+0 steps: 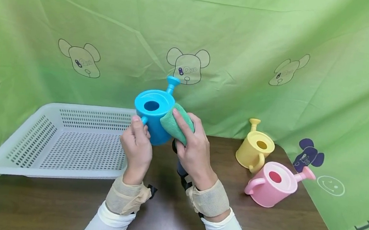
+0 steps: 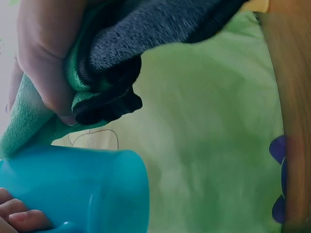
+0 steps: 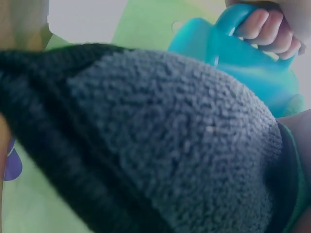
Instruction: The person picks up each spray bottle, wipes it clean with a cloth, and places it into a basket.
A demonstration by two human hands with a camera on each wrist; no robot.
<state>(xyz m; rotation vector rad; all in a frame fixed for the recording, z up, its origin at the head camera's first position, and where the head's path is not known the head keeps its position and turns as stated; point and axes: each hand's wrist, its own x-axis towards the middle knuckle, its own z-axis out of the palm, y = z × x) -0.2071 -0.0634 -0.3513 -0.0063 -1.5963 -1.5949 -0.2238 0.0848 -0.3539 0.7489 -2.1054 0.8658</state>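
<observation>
A blue toy watering can (image 1: 156, 125) is held up above the table, its spout toward the back. My left hand (image 1: 138, 145) grips its handle, and the curled fingers (image 3: 265, 29) show in the right wrist view. My right hand (image 1: 195, 151) holds a cloth (image 1: 177, 123) against the can's right side. The cloth is green on one face and grey with a black edge on the other; its grey part (image 3: 184, 131) hangs down and fills much of the right wrist view. The thumb of the right hand is largely hidden in the head view.
A white perforated plastic basket (image 1: 60, 174) stands on the left of the brown wooden table (image 1: 160, 217). To the right are a yellow watering can (image 1: 248, 151) and a pink watering can (image 1: 271, 191), close together. A green printed curtain (image 1: 234, 30) surrounds the table's back and sides.
</observation>
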